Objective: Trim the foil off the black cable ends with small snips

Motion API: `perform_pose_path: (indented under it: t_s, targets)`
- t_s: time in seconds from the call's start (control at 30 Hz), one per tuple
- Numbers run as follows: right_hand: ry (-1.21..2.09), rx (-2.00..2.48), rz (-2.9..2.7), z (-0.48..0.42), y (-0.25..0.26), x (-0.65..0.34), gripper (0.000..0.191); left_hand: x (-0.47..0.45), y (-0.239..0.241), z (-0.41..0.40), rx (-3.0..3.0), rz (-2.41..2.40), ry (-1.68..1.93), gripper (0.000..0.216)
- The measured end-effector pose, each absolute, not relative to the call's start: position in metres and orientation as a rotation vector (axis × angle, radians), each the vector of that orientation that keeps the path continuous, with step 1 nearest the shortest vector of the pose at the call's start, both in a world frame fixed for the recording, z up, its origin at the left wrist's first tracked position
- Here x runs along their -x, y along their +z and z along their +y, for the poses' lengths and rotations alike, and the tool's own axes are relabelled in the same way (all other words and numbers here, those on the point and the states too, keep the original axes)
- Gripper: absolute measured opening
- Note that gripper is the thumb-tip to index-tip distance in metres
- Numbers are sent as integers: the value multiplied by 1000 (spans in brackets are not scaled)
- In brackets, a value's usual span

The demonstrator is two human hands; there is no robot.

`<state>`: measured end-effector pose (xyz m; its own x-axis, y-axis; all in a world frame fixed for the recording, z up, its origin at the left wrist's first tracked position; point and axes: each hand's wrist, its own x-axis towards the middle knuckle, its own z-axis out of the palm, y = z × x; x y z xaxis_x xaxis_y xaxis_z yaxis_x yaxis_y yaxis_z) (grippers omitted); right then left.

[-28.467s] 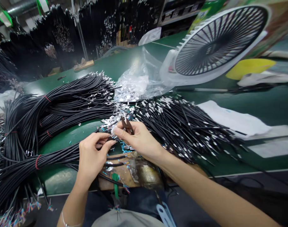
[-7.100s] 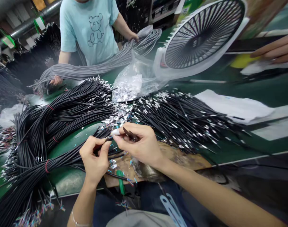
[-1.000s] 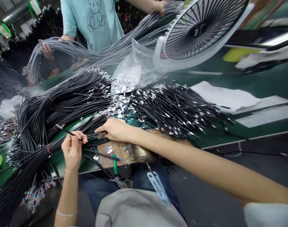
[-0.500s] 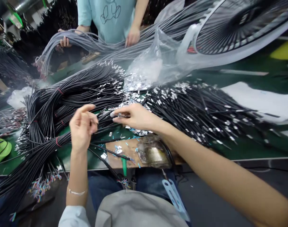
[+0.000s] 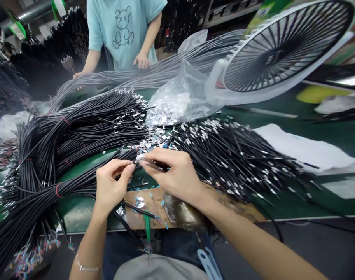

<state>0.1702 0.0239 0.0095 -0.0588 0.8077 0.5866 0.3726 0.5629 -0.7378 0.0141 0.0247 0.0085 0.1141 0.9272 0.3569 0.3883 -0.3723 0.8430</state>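
My left hand is closed in a pinch, thumb against forefinger, on what looks like the end of a thin black cable. Fingertips nearly meeting it, my right hand is also pinched. A small whitish piece shows at its fingertips; whether it is foil or a finger cover I cannot tell. Below and behind both hands lie scattered silver foil pieces. A tied bundle of black cables runs leftward from beside my left hand. Loose black cables with silver-wrapped ends spread out to the right.
A wooden board with wire scraps and a worn metal tool lies at the near edge. Behind stand a clear plastic bag of foil pieces and a fan. Across the table a person handles grey cables.
My hands have come together at the fingertips, and my left fingers have closed into a pinch. The view has shifted. The person opposite has lowered the grey cables.
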Motion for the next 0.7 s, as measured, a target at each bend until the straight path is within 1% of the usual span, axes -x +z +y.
perform_pose_path:
  t_s: [0.13, 0.33, 0.47, 0.57, 0.7]
  targets:
    - [440, 987, -1673, 21, 3, -166, 16, -18, 4, 21, -1931, 1359, 1285, 15]
    - [551, 995, -1583, 21, 10, -167, 21, -18, 3, 19, -2050, 1328, 1282, 20]
    - [479, 960, -1604, 21, 10, -168, 15, -16, 4, 19, -2069, 1298, 1230, 24]
    - [417, 939, -1660, 20, 7, -168, 15, -15, 4, 18, -2025, 1287, 1202, 27]
    - [453, 1023, -1690, 20, 8, -171, 13, -15, 8, 18, -1904, 1238, 1204, 28]
